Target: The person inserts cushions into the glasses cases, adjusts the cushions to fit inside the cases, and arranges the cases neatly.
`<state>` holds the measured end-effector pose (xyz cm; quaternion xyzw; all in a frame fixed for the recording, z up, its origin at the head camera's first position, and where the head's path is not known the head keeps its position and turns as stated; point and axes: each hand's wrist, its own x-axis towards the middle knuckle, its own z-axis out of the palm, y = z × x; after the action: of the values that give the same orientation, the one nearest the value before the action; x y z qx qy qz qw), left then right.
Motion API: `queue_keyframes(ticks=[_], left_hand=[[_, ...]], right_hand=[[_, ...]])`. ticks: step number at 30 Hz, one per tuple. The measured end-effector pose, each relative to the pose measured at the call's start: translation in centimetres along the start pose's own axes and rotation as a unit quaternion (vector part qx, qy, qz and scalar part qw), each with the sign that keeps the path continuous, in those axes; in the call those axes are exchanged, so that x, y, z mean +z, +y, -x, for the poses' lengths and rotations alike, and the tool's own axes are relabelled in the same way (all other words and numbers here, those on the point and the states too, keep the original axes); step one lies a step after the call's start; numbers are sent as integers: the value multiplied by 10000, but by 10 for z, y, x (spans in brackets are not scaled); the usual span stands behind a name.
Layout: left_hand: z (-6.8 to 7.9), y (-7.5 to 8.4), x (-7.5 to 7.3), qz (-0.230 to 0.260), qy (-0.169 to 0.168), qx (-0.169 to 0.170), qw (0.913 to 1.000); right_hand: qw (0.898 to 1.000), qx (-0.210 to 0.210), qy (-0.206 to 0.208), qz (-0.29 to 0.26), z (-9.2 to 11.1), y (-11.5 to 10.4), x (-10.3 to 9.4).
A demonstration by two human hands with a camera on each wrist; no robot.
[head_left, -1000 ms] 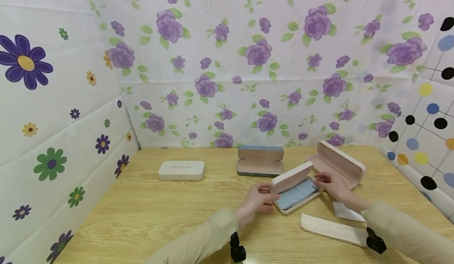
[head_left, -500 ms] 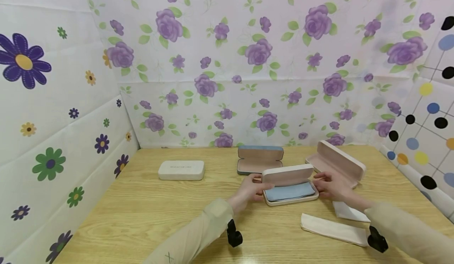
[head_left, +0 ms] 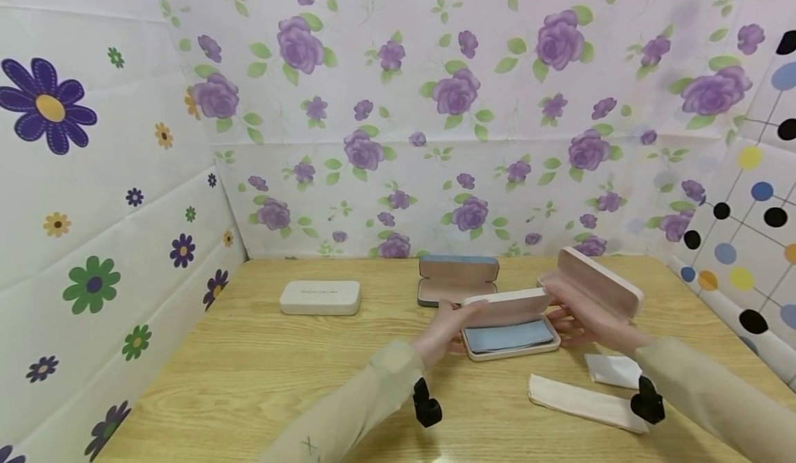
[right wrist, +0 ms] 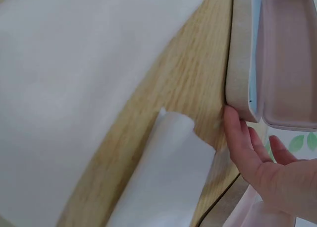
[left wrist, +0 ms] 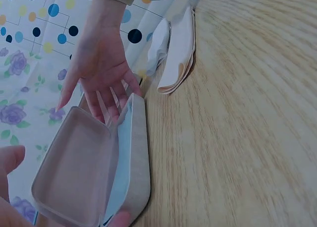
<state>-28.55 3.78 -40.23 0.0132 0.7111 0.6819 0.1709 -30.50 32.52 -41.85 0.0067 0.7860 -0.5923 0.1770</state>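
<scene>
A pale glasses case (head_left: 511,356) stands with its lid (head_left: 510,307) raised on the table in front of me. Inside its base lies a folded light-blue cleaning cloth (head_left: 506,336). My left hand (head_left: 443,326) is at the case's left end, thumb along the lid's top corner and a fingertip by the base. At the other end is my right hand (head_left: 587,313), its fingers extended; in the right wrist view the fingertips (right wrist: 233,118) touch the base's corner. Some left-hand fingers are hidden behind the case.
An opened blue glasses case (head_left: 457,291) stands behind, another opened pale case (head_left: 600,283) at back right, partly behind the right hand. A closed white case (head_left: 320,298) lies left. A cream folded cloth (head_left: 584,402) and a white folded piece (head_left: 612,370) lie front right. Patterned sheets surround the table.
The case has turned from a slant to nearly straight across and shifted slightly left. My left thumb has moved up to the lid's top, and the right hand's fingers have spread by the right end.
</scene>
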Motion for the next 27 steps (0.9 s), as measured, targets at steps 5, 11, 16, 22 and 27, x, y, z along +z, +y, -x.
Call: queue_keyframes(ticks=[5, 11, 16, 22, 27], left_hand=[[-4, 0, 9, -271, 335, 78, 9990], [-11, -6, 14, -849, 698, 300, 9935], [-14, -8, 13, -1145, 741, 568, 9890], [-17, -10, 14, -1241, 823, 676, 9865], [-19, -11, 13, -1230, 865, 822, 9852]], right_hand=[[9995, 235, 179, 118, 8, -11, 9], [9993, 222, 192, 241, 7, -9, 10], [9990, 125, 199, 386, 7, -8, 12], [9986, 89, 304, 418, 7, -7, 12], [9986, 68, 296, 436, 5, -5, 11]])
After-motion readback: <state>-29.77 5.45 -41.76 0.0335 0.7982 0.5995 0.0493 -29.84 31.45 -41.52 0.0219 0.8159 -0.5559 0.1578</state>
